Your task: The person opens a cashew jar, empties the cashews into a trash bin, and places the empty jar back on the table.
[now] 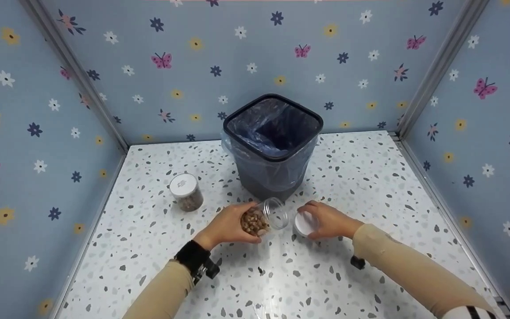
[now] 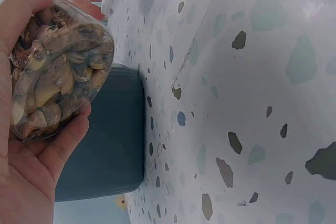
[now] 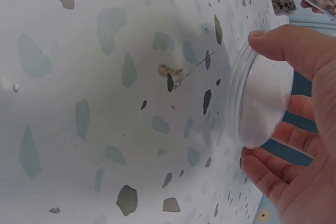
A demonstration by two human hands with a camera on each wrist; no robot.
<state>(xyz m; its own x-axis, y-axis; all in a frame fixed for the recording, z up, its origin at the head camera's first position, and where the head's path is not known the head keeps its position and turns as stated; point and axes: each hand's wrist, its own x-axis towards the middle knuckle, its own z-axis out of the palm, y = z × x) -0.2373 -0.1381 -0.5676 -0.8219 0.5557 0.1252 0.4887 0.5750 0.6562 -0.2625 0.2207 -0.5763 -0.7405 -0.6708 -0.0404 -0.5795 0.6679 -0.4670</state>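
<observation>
My left hand (image 1: 226, 225) grips a clear plastic jar (image 1: 276, 213), tipped on its side with its uncovered mouth toward the right. Brown, nut-like or dried pieces (image 2: 55, 80) lie in the jar's lower part; their exact kind is unclear. The left thumb and fingers wrap around the jar's sides. A short gap to the right, my right hand (image 1: 332, 221) holds a round lid (image 3: 265, 100) by its edge between thumb and fingers. The lid has a white face and a clear rim. In the head view it stands on edge close to the tabletop.
A grey bin (image 1: 266, 177) with a black rim and clear liner stands just behind the hands. To the left, a second jar (image 1: 186, 192) with a white lid holds brown contents. Flower-patterned panels (image 1: 255, 57) enclose the speckled white table (image 1: 148, 239) on three sides.
</observation>
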